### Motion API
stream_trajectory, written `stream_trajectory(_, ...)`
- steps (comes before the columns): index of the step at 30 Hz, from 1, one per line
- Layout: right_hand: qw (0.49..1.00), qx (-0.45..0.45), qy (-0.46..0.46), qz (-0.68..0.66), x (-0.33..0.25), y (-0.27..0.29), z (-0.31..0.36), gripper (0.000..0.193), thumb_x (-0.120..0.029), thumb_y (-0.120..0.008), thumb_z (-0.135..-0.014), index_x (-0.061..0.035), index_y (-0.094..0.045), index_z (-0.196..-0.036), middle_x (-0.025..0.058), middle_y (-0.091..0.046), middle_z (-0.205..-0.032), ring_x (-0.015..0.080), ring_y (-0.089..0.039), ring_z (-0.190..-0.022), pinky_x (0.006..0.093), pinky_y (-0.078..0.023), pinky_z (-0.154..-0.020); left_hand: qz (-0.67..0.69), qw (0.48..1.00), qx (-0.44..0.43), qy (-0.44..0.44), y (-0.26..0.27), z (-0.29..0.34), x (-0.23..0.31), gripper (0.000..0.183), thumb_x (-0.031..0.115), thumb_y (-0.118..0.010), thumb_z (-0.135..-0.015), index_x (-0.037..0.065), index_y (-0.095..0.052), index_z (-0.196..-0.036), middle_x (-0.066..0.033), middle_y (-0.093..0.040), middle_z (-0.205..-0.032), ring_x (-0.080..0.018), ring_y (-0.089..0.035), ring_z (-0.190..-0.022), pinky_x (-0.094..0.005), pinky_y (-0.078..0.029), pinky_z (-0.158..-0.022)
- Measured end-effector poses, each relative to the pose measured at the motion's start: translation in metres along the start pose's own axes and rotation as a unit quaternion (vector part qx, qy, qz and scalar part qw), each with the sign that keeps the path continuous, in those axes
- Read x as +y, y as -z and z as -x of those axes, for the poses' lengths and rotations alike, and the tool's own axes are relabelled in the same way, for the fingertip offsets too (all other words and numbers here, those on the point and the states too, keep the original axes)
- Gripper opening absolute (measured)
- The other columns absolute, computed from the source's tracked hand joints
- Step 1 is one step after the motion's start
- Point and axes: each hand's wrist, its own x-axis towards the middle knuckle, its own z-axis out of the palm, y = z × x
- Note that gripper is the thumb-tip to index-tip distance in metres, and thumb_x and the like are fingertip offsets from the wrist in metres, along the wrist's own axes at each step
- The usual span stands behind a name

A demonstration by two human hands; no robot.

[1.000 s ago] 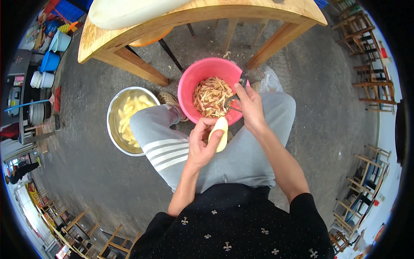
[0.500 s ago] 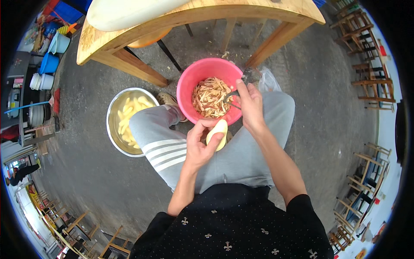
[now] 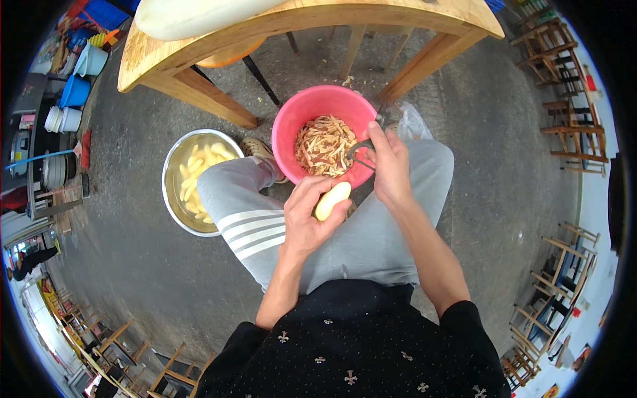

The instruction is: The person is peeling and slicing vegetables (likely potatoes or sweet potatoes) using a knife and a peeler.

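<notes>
Between my knees my left hand [image 3: 310,217] closes around a pale yellow peeled potato [image 3: 333,200], its long smooth side facing up. My right hand [image 3: 391,166] grips a dark peeler [image 3: 360,148] over the right rim of a pink tub [image 3: 286,119]; the peeler's head points left, apart from the potato. Thin brown and cream peelings [image 3: 325,146] cover the tub's bottom. To the left, beside my knee, a round metal basin [image 3: 171,205] holds many pale peeled potatoes [image 3: 199,174], seemingly in water.
A wooden table [image 3: 305,26] with a large white oblong object [image 3: 199,14] stands just beyond the tub. A clear plastic bag [image 3: 414,122] lies by my right knee. Wooden chairs [image 3: 574,132] line the right wall; buckets [image 3: 75,91] stand at the far left.
The potato has tilted and turned in my left hand, leaning further right. My right hand and the peeler have shifted slightly right and down.
</notes>
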Motion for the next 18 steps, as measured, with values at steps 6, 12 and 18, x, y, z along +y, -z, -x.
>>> stream_trajectory(6,0.998,0.036,0.037,0.025,0.019,-0.001,0.001,0.031,-0.032,-0.065,-0.11,-0.0029,-0.065,-0.12,0.0029,-0.071,-0.11,0.0072,-0.062,-0.082,0.0235,-0.053,-0.074,0.071,0.989,0.015,0.131,-0.002,0.002,-0.005,0.027,0.009,-0.08,-0.09,-0.004,-0.071,-0.112,-0.0129,-0.072,-0.106,-0.0241,-0.071,-0.095,-0.0345,-0.057,-0.084)
stream_trajectory(12,0.996,0.079,-0.02,-0.044,0.038,0.02,0.011,0.024,-0.035,-0.067,-0.109,-0.0115,-0.065,-0.106,-0.0065,-0.058,-0.086,0.0033,-0.039,-0.06,0.0211,-0.041,-0.066,0.415,0.834,0.144,0.334,-0.012,0.007,-0.03,0.029,0.029,-0.056,-0.115,0.007,-0.06,-0.133,-0.0002,-0.071,-0.113,-0.0068,-0.067,-0.097,-0.0272,-0.055,-0.081)
stream_trajectory(18,0.96,0.078,-0.181,-0.199,0.054,0.009,0.035,0.025,-0.037,-0.063,-0.111,-0.0129,-0.065,-0.105,-0.0062,-0.049,-0.065,0.0079,-0.054,-0.068,0.0298,-0.051,-0.077,0.538,0.759,0.195,0.309,-0.017,0.004,-0.022,0.036,0.034,-0.055,-0.114,0.009,-0.055,-0.14,-0.009,-0.067,-0.133,-0.0236,-0.067,-0.124,-0.0424,-0.058,-0.104)
